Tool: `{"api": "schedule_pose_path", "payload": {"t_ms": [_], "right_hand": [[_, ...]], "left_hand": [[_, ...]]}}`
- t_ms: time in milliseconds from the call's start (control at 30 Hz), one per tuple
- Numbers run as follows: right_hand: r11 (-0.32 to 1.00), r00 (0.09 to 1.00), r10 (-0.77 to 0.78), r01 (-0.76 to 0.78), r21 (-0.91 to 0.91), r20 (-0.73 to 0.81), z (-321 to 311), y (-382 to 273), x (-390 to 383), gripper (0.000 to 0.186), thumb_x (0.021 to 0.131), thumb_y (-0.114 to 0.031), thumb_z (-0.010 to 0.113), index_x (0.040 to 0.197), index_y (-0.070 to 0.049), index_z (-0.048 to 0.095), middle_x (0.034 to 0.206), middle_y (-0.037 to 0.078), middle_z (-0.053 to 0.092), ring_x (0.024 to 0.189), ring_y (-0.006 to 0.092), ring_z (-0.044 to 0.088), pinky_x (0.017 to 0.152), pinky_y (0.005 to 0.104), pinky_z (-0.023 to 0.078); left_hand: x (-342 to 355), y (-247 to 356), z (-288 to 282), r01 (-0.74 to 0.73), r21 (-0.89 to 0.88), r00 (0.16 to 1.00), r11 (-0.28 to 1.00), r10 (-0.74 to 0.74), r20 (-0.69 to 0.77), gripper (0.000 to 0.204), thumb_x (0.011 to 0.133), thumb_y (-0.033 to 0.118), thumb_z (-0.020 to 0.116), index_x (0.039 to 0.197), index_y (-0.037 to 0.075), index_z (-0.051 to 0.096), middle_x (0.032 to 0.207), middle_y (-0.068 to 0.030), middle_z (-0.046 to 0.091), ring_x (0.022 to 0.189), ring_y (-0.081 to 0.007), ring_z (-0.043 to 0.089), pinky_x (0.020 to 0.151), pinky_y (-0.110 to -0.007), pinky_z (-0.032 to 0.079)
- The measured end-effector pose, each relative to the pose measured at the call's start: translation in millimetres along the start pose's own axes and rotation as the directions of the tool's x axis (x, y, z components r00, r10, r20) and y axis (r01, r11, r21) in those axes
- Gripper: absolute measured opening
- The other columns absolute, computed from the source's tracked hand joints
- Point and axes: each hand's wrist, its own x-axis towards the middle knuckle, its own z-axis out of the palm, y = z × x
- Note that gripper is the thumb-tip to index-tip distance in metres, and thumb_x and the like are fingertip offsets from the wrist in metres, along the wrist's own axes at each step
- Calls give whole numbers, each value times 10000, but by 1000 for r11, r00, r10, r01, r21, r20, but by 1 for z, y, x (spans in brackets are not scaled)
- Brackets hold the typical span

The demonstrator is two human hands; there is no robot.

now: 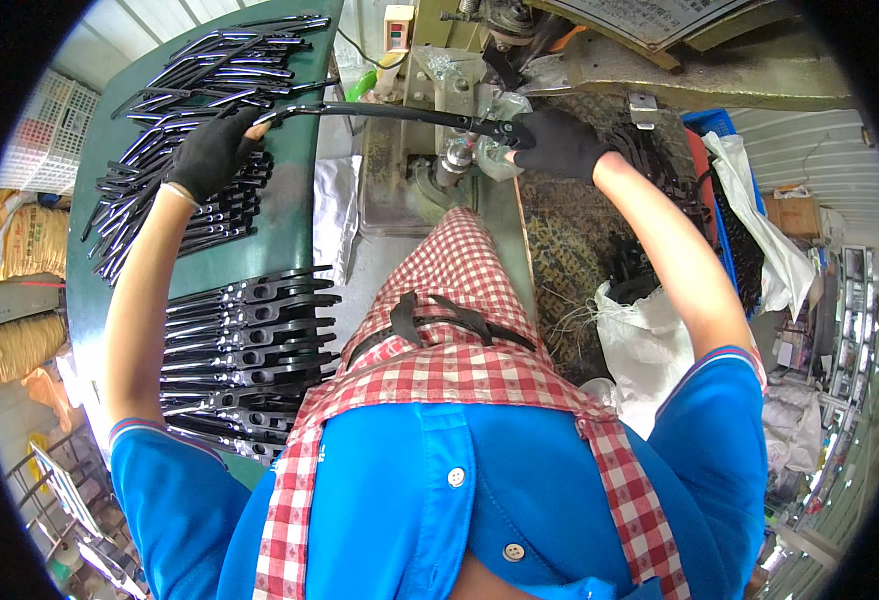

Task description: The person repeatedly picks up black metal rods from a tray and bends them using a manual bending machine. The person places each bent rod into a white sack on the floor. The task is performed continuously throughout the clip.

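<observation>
A long, thin black metal bar [390,112] stretches crosswise in front of me, held at both ends. My left hand [215,155], in a black glove with a bare thumb tip, is closed on its bent left end, just over a pile of bent black metal rods [195,85]. At the other end my right hand [560,147], also black-gloved, grips the wider end piece; its fingers partly hide that end. The bar's right part passes close by the metal spindle [455,160] of a bench machine [445,95]. Whether they touch, I cannot tell.
On the green table [285,215] at left, several black bars with holed end pieces [260,335] lie in a row nearer me. Black parts [650,165] and a white sack [640,345] are at right, beside a blue crate [730,215]. A switch box [397,28] stands behind.
</observation>
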Motion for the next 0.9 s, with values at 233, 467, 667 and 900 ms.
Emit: {"api": "schedule_pose_path", "payload": {"t_ms": [233, 467, 667, 900], "right_hand": [[993, 904, -116, 117, -23, -411, -2, -5, -25, 409, 707, -350, 743, 961, -60, 604, 941, 135, 669, 870, 281, 642, 781, 398, 483], [889, 836, -288, 415, 194, -467, 41, -41, -63, 151, 777, -155, 694, 842, -45, 614, 742, 90, 616, 676, 235, 609, 645, 330, 474], [844, 965, -35, 168, 509, -260, 98, -6, -26, 130, 810, -148, 667, 856, -36, 618, 731, 27, 609, 654, 95, 543, 626, 270, 437], [935, 906, 9, 142, 324, -423, 150, 53, 31, 157, 817, -190, 654, 818, -41, 606, 698, 48, 593, 663, 127, 559, 641, 286, 444]], "left_hand": [[-10, 15, -9, 81, -31, 985, 996, -76, 153, 376, 922, 426, 507, 1098, 98, 564, 821, -166, 615, 753, -367, 600, 634, -449, 463], [19, 71, -5, -189, 65, 975, 980, 195, -108, 509, 813, 339, 675, 1241, 113, 516, 1115, -151, 572, 1006, -343, 574, 824, -416, 481], [46, 101, 17, -299, -9, 952, 954, 297, -76, 438, 806, 405, 641, 1087, 86, 534, 983, -101, 583, 904, -303, 596, 769, -418, 471], [71, 129, 36, -387, -98, 921, 917, 379, -88, 453, 814, 343, 643, 1172, 83, 546, 979, -127, 612, 850, -321, 622, 689, -415, 501]]}}
